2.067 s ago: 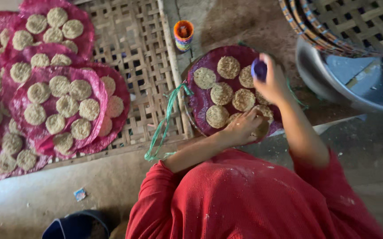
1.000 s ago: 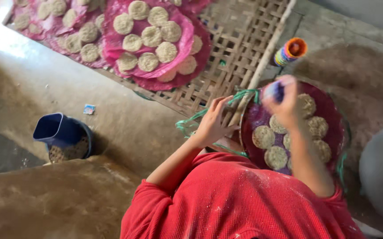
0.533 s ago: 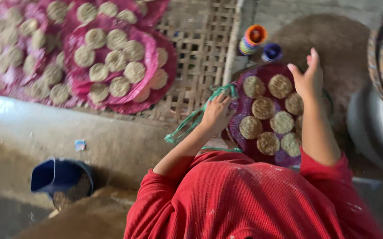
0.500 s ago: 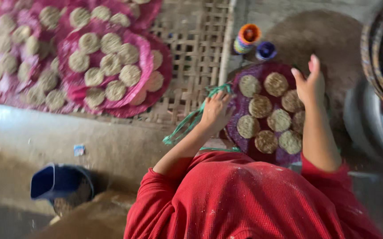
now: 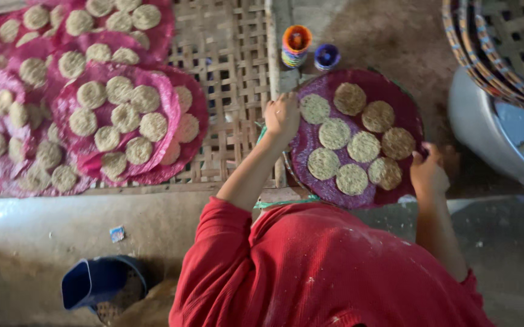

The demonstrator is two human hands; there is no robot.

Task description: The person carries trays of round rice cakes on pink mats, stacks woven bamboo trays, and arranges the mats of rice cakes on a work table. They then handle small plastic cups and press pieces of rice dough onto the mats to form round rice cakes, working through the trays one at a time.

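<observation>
Several pink-lined trays [image 5: 62, 115] of pale round cakes lie overlapping on the woven bamboo mat [image 5: 232, 79] at far left; exact tray count unclear where they stack and run off the edge. Topmost tray: about eight cakes in plain sight, more peeking from those beneath.

One dark blue container [image 5: 95, 284] at lower left on the concrete floor, a small scrap of paper [image 5: 116, 233] just above it.

One person in a red top, seen from above, at centre.

Left hand [image 5: 281, 116]: fingers curled over the left rim of the round tray [image 5: 407, 109], gripping it. A green cord [image 5: 283, 203] shows at the tray's near edge.

Round tray lined in purple, lying on the ground just right of the mat, in front of the person. Eight flat cakes [image 5: 334, 133] on it: seven in a ring around one in the middle, set close, some touching.

Two small cups beyond the tray's far rim: one orange striped cup [image 5: 296, 45], one blue cup [image 5: 326, 56], side by side.

Right hand [image 5: 428, 172]: closed on the right rim of the same tray, thumb over the edge.

One grey metal basin [image 5: 486, 139] at right, near the tray, with a stack of woven baskets [image 5: 498, 48] above it; number in stack not countable
</observation>
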